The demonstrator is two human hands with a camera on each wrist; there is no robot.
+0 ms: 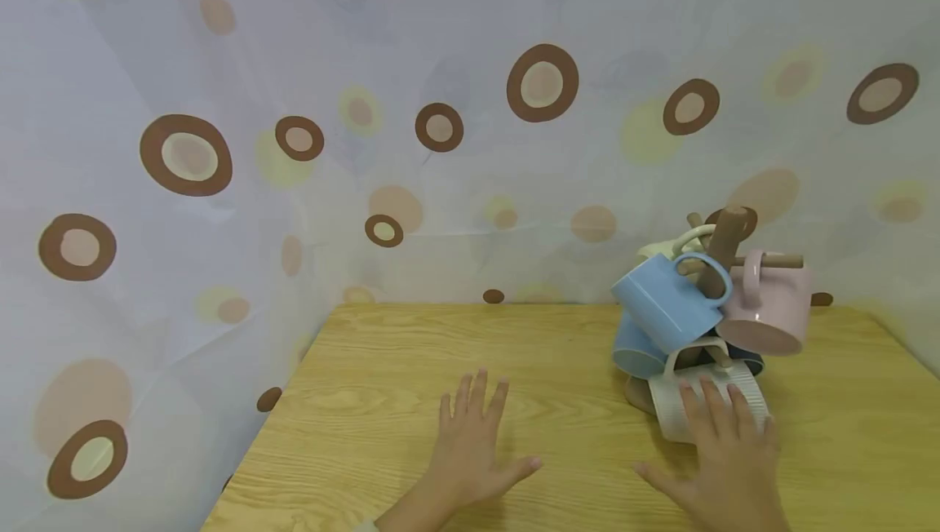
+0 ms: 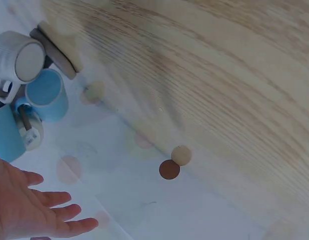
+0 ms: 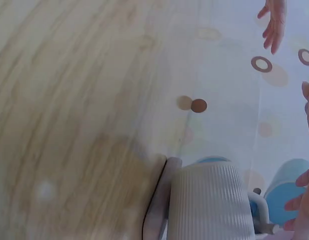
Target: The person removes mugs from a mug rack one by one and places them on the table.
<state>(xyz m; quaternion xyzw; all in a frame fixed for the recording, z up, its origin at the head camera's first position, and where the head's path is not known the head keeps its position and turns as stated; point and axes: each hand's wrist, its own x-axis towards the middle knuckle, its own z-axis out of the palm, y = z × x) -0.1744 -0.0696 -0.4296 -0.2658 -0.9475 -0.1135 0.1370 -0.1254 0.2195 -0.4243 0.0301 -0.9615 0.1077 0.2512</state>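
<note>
A wooden mug tree stands at the right of the table, hung with several mugs. Uppermost in front is a light blue mug, with a pink mug to its right. Below hangs a white ribbed mug, also near in the right wrist view. A second blue mug, a cream mug and a dark mug are partly hidden. My right hand, fingers spread, overlaps the ribbed mug in the head view; contact is unclear. My left hand holds nothing, fingers spread, left of the tree.
The wood-grain table extends to the left of the mug tree. Behind it and along the left side hangs a pale sheet printed with brown, peach and yellow circles. The tree's wooden base shows at the lower left of the mugs.
</note>
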